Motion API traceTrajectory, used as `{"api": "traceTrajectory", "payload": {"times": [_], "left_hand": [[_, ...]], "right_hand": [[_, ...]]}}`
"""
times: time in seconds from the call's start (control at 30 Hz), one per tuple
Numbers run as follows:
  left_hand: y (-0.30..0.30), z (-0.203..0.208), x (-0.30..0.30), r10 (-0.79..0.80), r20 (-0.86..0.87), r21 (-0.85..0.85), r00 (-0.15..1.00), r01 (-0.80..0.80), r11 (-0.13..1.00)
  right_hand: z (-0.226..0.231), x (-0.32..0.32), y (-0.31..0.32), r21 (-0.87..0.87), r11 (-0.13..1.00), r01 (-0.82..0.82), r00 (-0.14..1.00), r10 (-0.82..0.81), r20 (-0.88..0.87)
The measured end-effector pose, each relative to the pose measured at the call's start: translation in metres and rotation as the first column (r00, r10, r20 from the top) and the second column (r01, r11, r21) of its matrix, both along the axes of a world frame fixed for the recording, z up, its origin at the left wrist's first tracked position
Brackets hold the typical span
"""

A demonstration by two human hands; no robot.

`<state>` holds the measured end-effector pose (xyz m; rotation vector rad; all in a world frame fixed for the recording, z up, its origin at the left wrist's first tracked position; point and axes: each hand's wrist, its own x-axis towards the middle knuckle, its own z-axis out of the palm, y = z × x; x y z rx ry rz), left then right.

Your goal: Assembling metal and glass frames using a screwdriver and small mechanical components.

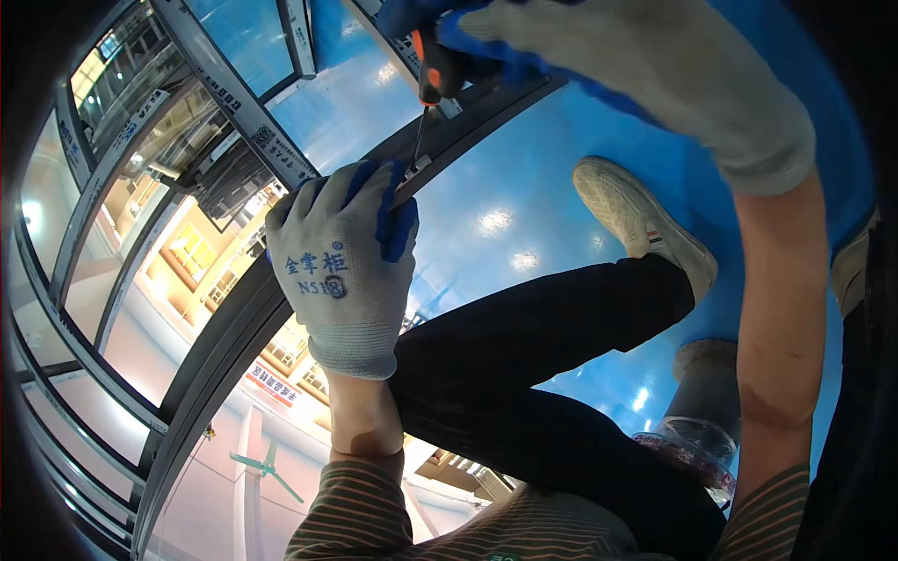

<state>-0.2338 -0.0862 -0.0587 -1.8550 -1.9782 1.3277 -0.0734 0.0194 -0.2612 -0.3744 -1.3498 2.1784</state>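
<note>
- The dark grey window frame [220,346] runs as a long bar from about 7 o'clock up toward 12, bowed by the lens; its face is matt charcoal, with narrow grooves running lengthwise.
- A small pale metal fitting [418,166] sits on that bar, a little below 12 o'clock, close by the fingers of the left hand.
- I see the right hand [599,51] up at 1 o'clock, in a grey-white knit glove with blue coating, clenched round a screwdriver [430,79].
- That screwdriver has a black handle with orange patches and a thin metal shaft slanting down toward 6 o'clock, its tip at the fitting.
- The left hand [344,248], gloved alike, lies over the bar near 10 o'clock of the view's middle, fingers bent across it and thumb toward 3 o'clock; its fingertips are partly hidden, so whether it grasps the bar or merely presses, I cannot tell.
- Toward 10 o'clock, more grey bars [234,89] carry pale printed film strips.
- At 7 o'clock a green ceiling fan [269,467] shows beside the bar; whether reflected, I cannot tell.
- A beige knit shoe [645,220] stands on the glossy blue floor [505,201] toward 2 o'clock.
</note>
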Motion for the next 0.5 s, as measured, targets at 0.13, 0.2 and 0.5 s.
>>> {"api": "traceTrajectory", "payload": {"times": [0.13, 0.2, 0.5], "left_hand": [[0.002, 0.0, 0.001, -0.006, 0.015, -0.005, 1.0, 0.006, 1.0], [0.003, -0.002, 0.003, 0.007, 0.008, -0.007, 1.0, -0.007, 1.0], [0.003, 0.001, 0.0, -0.12, 0.01, -0.005, 0.993, 0.12, 0.993]], "right_hand": [[-0.002, -0.021, -0.002, 0.002, 1.0, 0.022, 0.979, -0.021, -0.204], [0.0, -0.025, -0.003, 0.009, 0.999, 0.03, 0.957, -0.026, -0.289], [-0.014, -0.071, -0.004, 0.018, 0.998, 0.067, 0.732, -0.037, -0.68]]}}
